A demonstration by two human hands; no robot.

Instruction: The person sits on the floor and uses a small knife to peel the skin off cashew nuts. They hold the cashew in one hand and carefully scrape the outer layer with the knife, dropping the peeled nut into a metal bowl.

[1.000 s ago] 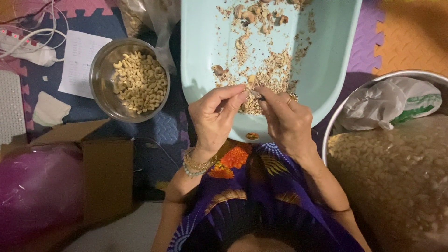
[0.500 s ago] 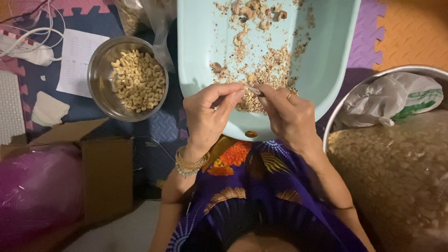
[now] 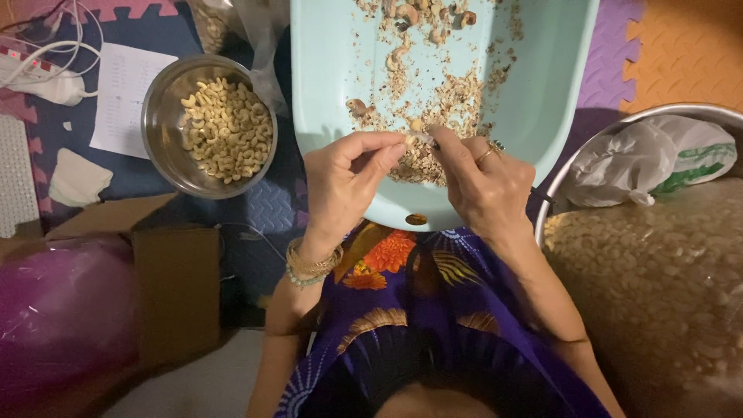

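While fingertips meet, left hand (image 3: 348, 182), right hand (image 3: 487, 186), pinching cashew (image 3: 412, 139)

— How are the hands placed?
— Left hand (image 3: 348, 182) and right hand (image 3: 484, 182) are raised side by side, fingertips meeting in the middle.
— Open?
— No, both are pinched, fingers curled inward; bangles ring the left wrist, and both forearms angle in from below.

floor: foam puzzle mats (image 3: 665, 46), blue, purple, orange | cardboard box (image 3: 166, 286) left | light: dim, warm
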